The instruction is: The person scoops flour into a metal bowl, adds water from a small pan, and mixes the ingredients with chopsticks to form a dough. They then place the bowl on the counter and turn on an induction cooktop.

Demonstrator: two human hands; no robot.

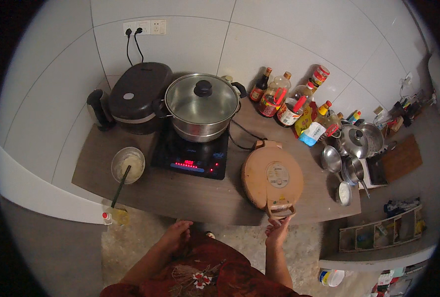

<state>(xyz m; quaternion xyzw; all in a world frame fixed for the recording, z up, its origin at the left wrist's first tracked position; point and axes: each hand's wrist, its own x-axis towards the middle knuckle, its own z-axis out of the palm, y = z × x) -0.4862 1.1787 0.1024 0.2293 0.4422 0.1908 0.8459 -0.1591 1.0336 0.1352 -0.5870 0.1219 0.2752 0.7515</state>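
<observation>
My right hand touches the front handle of a round tan electric griddle, whose lid is down; whether the fingers grip the handle is unclear. Just off the counter's front edge, my left hand holds nothing visible, its fingers loosely curled. Left of the griddle, a steel pot with a glass lid stands on a black induction cooker with lit red digits. A bowl of pale batter or dough, with a dark green stick-like utensil leaning in it, sits at the counter's left.
A dark rice cooker stands behind the bowl, beside a black-handled kettle or jug. Sauce and oil bottles line the wall. Steel bowls, ladles and a lidded pan crowd the right side near a small bowl of white contents. A black cable runs behind the griddle.
</observation>
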